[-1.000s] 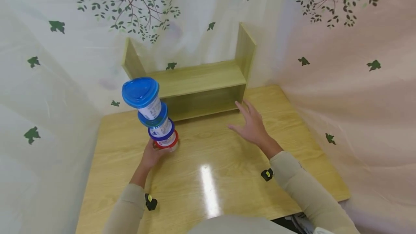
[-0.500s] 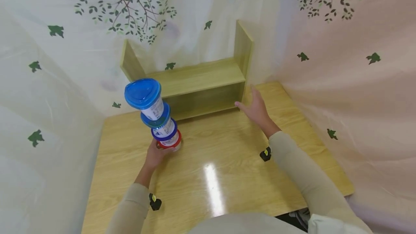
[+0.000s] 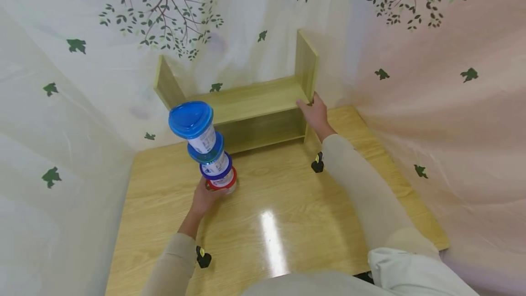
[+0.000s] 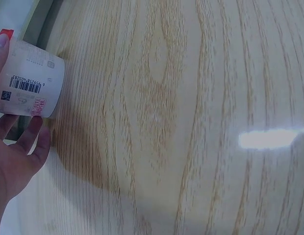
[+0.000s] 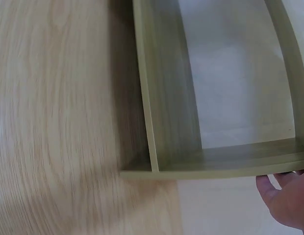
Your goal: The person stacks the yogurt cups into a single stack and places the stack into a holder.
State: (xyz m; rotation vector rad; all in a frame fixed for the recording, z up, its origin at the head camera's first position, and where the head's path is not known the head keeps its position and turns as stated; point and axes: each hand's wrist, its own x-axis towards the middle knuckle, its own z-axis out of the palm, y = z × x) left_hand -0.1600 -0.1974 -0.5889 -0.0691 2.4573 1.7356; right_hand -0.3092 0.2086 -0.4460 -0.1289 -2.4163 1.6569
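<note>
A stack of several plastic tubs stands left of centre in the head view, in front of the wooden shelf (image 3: 252,99). Its top tub has a blue lid (image 3: 191,119), the one below a blue-green lid, then a dark blue lid. At the bottom is a red-lidded tub (image 3: 228,182) with a white label and barcode (image 4: 32,81). My left hand (image 3: 205,195) grips this lowest tub, thumb on one side and fingers on the other. Farther back, my right hand (image 3: 315,112) holds the shelf's right side panel (image 5: 225,171), thumb in front and fingers outside.
The wooden table (image 3: 255,195) carries the shelf at its back edge. A leaf-printed curtain (image 3: 246,13) hangs behind and at both sides. A black wrist device (image 3: 203,257) sits below the left hand, and another (image 3: 317,163) below the right.
My right hand, earlier spread in the air before the shelf's right end, has moved forward and taken hold of the side panel. The left hand keeps its grip, the stack slightly farther right in view.
</note>
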